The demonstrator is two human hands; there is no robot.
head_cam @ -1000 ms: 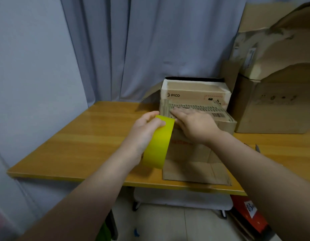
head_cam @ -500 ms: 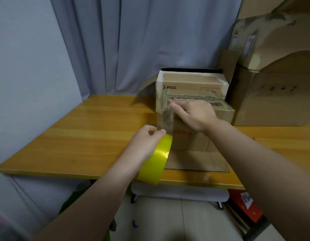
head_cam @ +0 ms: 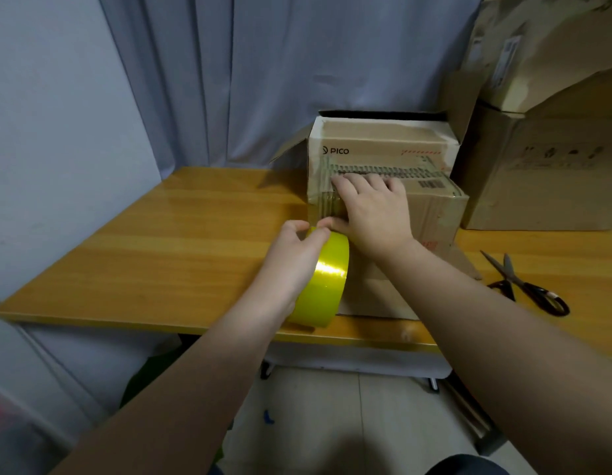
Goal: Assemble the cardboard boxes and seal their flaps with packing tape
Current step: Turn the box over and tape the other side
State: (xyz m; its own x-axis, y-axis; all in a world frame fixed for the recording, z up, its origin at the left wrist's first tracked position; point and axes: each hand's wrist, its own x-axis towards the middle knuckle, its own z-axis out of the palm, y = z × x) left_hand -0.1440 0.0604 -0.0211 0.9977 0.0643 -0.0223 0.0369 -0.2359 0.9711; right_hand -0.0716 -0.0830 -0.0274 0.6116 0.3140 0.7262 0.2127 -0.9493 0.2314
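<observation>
Yellow tape roll [head_cam: 327, 282] sat nearest, just in front of the box [head_cam: 383, 156], and the left hand [head_cam: 294, 262] gripped it with fingers curled over its rim. Scissors [head_cam: 524, 286] lay right of the box. The tape strip [head_cam: 327, 200] ran from the roll up the box's front-left corner, long axis near-to-far. The right hand [head_cam: 373, 214], flat and holding nothing, pressed the strip onto the box. Versus 0.5 s earlier, the roll was closer to the box and the free strip shorter.

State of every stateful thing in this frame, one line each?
left hand, grips the tape roll
right hand, flat, pressing tape onto the PICO box
tape roll, strip drawn out onto the box
PICO box, far flap open, near flap flat on table
scissors, blades apart, lying on table
</observation>
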